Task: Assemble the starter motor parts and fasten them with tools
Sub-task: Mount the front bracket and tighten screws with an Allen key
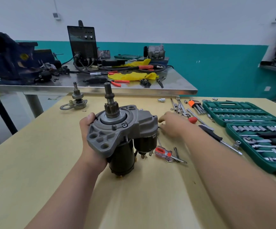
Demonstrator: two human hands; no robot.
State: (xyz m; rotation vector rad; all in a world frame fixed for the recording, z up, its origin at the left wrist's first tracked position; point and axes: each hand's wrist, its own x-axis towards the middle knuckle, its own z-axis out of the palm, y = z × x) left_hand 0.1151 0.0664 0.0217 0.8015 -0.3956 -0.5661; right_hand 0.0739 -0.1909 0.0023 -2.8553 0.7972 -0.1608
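Observation:
The starter motor (122, 129) stands tilted above the wooden table (34, 162), grey nose housing and pinion shaft pointing up, black body and solenoid below. My left hand (88, 138) grips its housing from the left side and underneath. My right hand (172, 124) is blurred, reaching over the table just right of the motor, fingers down near a small part; whether it holds anything cannot be told. A red-handled screwdriver (163, 152) lies just right of the motor's base.
A second drive gear assembly (77, 101) stands at the table's back left. An open green socket set (256, 129), hex keys (195, 105) and loose wrenches lie to the right. A black-handled screwdriver (216, 138) lies near my right forearm. A cluttered steel bench (101, 87) stands behind.

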